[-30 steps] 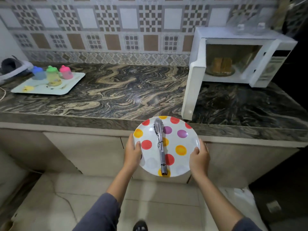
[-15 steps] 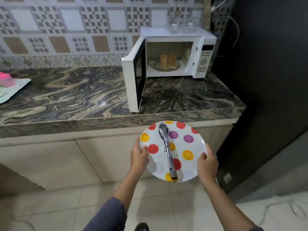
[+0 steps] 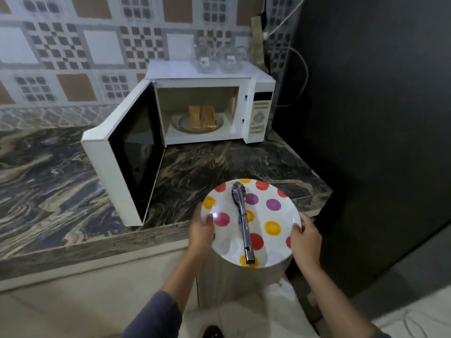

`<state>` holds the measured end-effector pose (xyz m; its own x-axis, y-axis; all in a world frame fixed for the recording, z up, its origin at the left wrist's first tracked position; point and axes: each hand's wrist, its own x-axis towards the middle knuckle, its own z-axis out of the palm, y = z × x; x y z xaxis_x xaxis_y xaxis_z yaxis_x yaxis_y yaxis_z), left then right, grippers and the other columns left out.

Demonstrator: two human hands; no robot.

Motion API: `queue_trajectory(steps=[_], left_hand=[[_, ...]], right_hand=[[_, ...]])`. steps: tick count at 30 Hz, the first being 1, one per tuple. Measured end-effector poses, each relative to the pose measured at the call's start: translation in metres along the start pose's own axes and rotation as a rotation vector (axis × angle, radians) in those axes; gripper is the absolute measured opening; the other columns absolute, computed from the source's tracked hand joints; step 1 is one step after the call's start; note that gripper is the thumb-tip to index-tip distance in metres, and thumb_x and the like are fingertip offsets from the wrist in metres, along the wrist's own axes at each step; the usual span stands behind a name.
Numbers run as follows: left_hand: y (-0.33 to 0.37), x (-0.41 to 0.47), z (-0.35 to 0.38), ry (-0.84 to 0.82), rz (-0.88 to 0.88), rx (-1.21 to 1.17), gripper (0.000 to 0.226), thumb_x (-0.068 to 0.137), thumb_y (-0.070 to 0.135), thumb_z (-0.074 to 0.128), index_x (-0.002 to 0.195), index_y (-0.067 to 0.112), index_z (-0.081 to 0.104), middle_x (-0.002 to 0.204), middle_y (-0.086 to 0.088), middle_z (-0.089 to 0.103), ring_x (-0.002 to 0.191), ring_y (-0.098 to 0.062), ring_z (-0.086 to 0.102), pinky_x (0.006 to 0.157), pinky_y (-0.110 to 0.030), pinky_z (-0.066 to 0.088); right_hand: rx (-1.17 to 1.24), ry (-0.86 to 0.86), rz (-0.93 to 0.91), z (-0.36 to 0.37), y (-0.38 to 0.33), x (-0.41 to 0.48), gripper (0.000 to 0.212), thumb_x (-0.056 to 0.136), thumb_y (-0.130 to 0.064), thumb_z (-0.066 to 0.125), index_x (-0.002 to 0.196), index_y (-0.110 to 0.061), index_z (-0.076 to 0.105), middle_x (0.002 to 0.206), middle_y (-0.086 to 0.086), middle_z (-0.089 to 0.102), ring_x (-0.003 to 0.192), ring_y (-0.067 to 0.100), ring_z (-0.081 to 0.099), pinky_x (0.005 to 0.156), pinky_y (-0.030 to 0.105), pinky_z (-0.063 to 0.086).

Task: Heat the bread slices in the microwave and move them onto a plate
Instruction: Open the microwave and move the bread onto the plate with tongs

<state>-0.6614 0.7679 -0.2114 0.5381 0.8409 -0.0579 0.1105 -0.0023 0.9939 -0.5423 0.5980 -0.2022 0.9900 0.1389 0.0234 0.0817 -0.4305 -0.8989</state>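
A white microwave stands at the back of the marble counter with its door swung wide open to the left. Inside, two toasted bread slices stand side by side on the glass turntable. I hold a white plate with coloured dots over the counter's front edge. My left hand grips its left rim and my right hand grips its right rim. Metal tongs lie across the middle of the plate.
The dark marble counter stretches left from the microwave. Clear glass jars sit on top of the microwave. A dark wall and cables close off the right side. Cabinet fronts run below the counter.
I have stepped closer to the microwave, which now fills more of the view. The plate with the tongs has come forward over the counter's front edge. Both hands keep their grip.
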Motion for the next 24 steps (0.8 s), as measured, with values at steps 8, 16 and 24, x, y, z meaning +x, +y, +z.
queue_trajectory(steps=[8,16,24], left_hand=[[0.013,0.111,0.004,0.088,0.045,0.041,0.037,0.088,0.017,0.055,0.122,0.006,0.047,0.106,-0.003,0.057,0.091,-0.013,0.055,0.073,-0.02,0.044],[0.0,0.179,-0.012,0.164,-0.096,0.137,0.037,0.087,-0.001,0.054,0.123,0.003,0.049,0.119,-0.018,0.06,0.11,-0.031,0.056,0.092,-0.034,0.044],[0.008,0.208,-0.019,0.234,-0.106,0.173,0.038,0.081,-0.01,0.054,0.118,0.0,0.054,0.114,-0.014,0.061,0.1,-0.024,0.057,0.084,-0.03,0.046]], right_hand=[[-0.076,-0.126,-0.031,0.079,-0.034,0.1,0.033,0.093,-0.009,0.046,0.125,-0.01,0.053,0.116,0.013,0.062,0.103,0.028,0.059,0.076,0.03,0.048],[-0.158,-0.273,-0.001,0.145,-0.057,0.154,0.032,0.091,-0.006,0.045,0.121,-0.008,0.052,0.11,0.013,0.063,0.085,0.023,0.056,0.055,0.023,0.039],[-0.221,-0.445,-0.007,0.18,-0.081,0.198,0.013,0.085,0.0,0.049,0.097,-0.003,0.051,0.097,0.013,0.058,0.081,0.021,0.051,0.055,0.024,0.037]])
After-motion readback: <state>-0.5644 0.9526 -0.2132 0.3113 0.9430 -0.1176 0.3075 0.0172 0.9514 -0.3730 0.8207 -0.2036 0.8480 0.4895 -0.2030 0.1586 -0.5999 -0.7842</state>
